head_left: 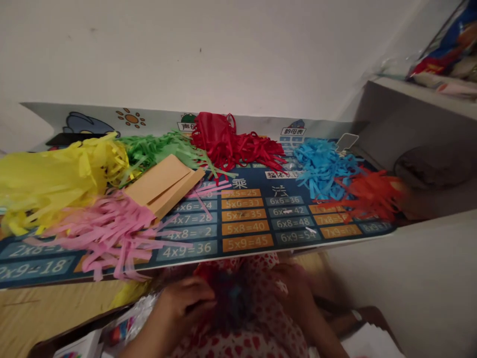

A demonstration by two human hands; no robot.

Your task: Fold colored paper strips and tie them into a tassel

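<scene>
Below the table edge, over my lap, my left hand [186, 301] has its fingers curled in a pinch; what lies between them is too dark and blurred to make out. Beside its fingertips is a dark, blurred bundle of strips [233, 298] with hints of red and blue. My right hand [292, 288] is on the other side of that bundle, its fingers mostly lost in shadow and blur. Red-patterned fabric [238, 345] covers my lap beneath both hands.
Across the table mat [246, 241] lie fringed strips: yellow [55, 171], pink [112, 223], green [156, 149], red [238, 141], blue [324, 164] and orange [372, 194]. Brown envelopes [164, 184] rest among them. A grey cabinet [421, 129] stands right; packages [121, 330] sit lower left.
</scene>
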